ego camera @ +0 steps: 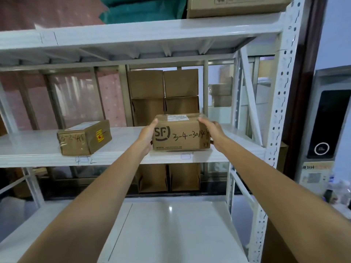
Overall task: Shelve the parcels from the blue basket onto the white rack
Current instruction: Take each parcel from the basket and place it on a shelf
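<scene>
Two hands, left (pixel 147 136) and right (pixel 212 130), are gripping the parcel (pixel 181 132) by its ends at the rack's (pixel 281 92) middle shelf (pixel 38 147), near edge. Letting go early is risking a tip-off; the basket is not showing.

I hold a cardboard parcel (pixel 181 132) between both hands at the front edge of the middle shelf (pixel 38 147) of the white rack (pixel 281 103). My left hand (pixel 147 136) presses its left end, my right hand (pixel 209 130) its right end. The parcel's bottom sits at the shelf surface; whether it rests fully I cannot tell. Its front bears an "SF" logo and handwritten "3-4-3014"; a label lies on top. A second taped parcel (pixel 84 137) sits on the same shelf, well apart to the left. Brown cartons (pixel 164 96) are stacked behind the rack.
</scene>
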A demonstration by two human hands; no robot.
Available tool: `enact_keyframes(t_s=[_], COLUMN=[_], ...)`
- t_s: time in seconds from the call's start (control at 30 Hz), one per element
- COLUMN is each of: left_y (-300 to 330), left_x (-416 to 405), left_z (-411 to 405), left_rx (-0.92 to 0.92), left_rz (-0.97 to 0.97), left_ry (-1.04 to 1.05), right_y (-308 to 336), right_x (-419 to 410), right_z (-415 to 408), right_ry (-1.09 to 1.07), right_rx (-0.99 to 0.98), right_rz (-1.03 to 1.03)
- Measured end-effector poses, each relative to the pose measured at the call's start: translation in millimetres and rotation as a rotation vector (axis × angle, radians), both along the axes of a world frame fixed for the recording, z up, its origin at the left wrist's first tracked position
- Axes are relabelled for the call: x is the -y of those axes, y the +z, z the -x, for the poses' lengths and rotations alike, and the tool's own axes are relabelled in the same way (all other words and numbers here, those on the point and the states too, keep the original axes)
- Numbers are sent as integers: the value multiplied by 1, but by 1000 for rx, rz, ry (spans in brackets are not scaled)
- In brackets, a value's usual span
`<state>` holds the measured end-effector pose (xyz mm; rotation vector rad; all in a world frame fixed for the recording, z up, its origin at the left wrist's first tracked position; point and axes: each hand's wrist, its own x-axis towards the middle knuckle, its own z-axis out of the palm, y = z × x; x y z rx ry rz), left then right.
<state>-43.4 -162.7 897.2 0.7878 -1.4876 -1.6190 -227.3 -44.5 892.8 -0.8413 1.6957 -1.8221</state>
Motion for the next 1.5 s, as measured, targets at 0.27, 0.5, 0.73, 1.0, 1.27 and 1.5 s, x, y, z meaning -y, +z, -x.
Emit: enact_keyframes(t_s=[0.27, 0.5, 0.73, 1.0, 1.27, 1.5], left_y=[-19, -16, -22, -62, -138, -199], left_x=[32, 29, 30, 15, -40, -100], left_z=[13, 8, -5, -21, -4, 46], left_rx=[21, 41, 104, -35, 132, 343], left_rz=[-17, 9, 212, 791, 761, 603], left_ry=[6, -53, -29, 498, 460, 401], right_y=[-17, -15, -18, -85, -145, -199], right_x=[17, 21, 9, -26, -75, -130], right_z=[10, 3, -13, -24, 1, 51], right_ry=[-23, -63, -204, -593, -444, -259], right_rx=[-22, 14, -47, -393, -410, -399], right_rz=[-45, -49, 43, 116, -112, -262])
